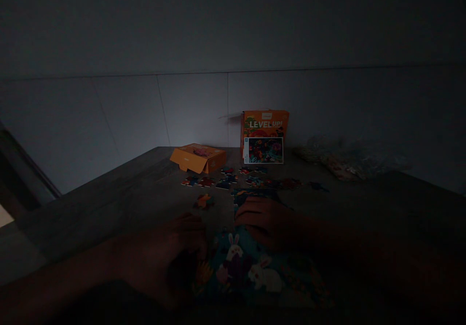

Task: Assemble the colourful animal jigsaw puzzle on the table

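Observation:
The scene is very dark. A partly assembled jigsaw puzzle (245, 267) with white rabbits and flowers lies at the table's near side. My left hand (182, 242) rests at its left edge, fingers curled; what they hold, if anything, is lost in shadow. Over the puzzle's upper part lies my right hand (260, 218), its fingers bent and pressed on a dark blue joined puzzle section (255, 192). The fingertips' exact grip is hard to see. A loose orange puzzle piece (204, 201) lies beyond my left hand.
Several loose puzzle pieces (226, 182) spread across the table's middle. Behind them sit an opened orange box (198, 156) and an upright orange box (265, 121) with a picture card (264, 150) leaning on it. Crumpled clear plastic bags (345, 162) lie at right, near the wall (196, 106).

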